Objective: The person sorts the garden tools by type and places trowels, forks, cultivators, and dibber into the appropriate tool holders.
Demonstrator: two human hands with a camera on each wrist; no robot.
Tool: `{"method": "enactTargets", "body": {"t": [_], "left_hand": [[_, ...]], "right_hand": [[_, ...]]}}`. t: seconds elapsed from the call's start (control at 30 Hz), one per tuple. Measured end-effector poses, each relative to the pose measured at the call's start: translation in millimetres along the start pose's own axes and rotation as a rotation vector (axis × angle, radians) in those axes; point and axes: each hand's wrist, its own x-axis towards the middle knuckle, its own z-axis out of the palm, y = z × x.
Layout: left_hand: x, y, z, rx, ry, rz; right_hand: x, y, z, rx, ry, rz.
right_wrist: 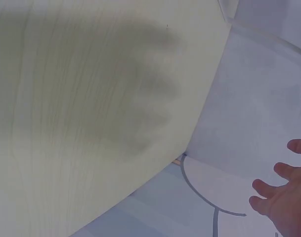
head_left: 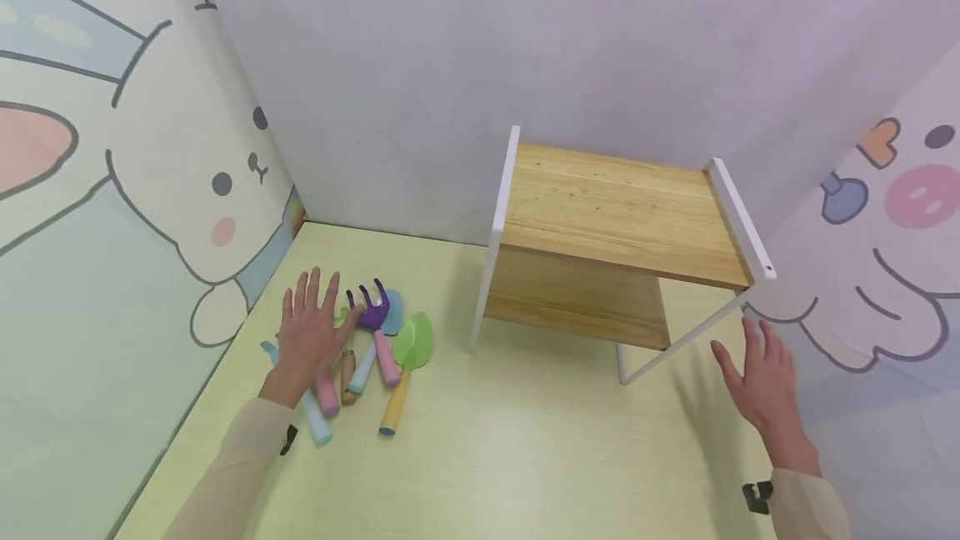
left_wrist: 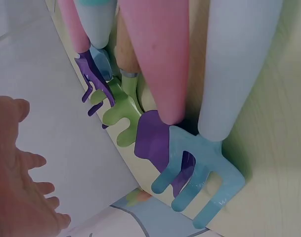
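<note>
My left hand [head_left: 309, 340] hovers with fingers spread over a group of small garden tools at the left of the table, holding nothing. Beneath and beside it lie a light blue hand fork [left_wrist: 204, 160], a purple tool with a pink handle [left_wrist: 152, 136] and a green fork [left_wrist: 123, 111] with a wooden handle. Just right of these are a purple hand fork [head_left: 372, 312] with a pink handle, a blue trowel [head_left: 392, 315] and a green trowel [head_left: 414, 340] with a yellow handle. My right hand [head_left: 767, 377], fingers extended, is empty near the shelf's right side.
A two-tier shelf [head_left: 615, 207] with wooden boards and a white frame stands at the back right of the pale wooden table [head_left: 525, 440]. A plain backdrop [head_left: 390, 90] rises behind. Printed cartoon panels [head_left: 172, 173] stand along both sides.
</note>
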Motion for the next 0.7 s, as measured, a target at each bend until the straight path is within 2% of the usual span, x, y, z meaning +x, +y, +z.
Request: {"method": "enactTargets", "body": {"t": [0.13,0.27,0.37,0.43,0.57,0.7], "left_hand": [[-2.4,1.3,1.6,-0.008,0.062,0.026],[-6.7,2.8,4.4,-0.045,0.136,0.050],[-10.3,5.0,5.7,-0.088,0.162,0.051],[-13.0,7.3,5.8,-0.115,0.154,0.037],[-18.6,12.8,4.6,-0.168,0.089,-0.027],[-23.3,17.8,4.1,-0.215,0.050,-0.077]], "right_hand": [[0.8,-3.0,0.9,0.056,0.107,-0.019],[0.9,-7.5,-0.6,0.080,0.154,-0.031],[0.8,-12.1,-2.3,0.099,0.177,-0.044],[0.7,-15.6,-3.6,0.112,0.189,-0.049],[0.3,-21.4,-5.3,0.135,0.214,-0.062],[1.4,-25.1,-4.9,0.147,0.247,-0.105]]}}
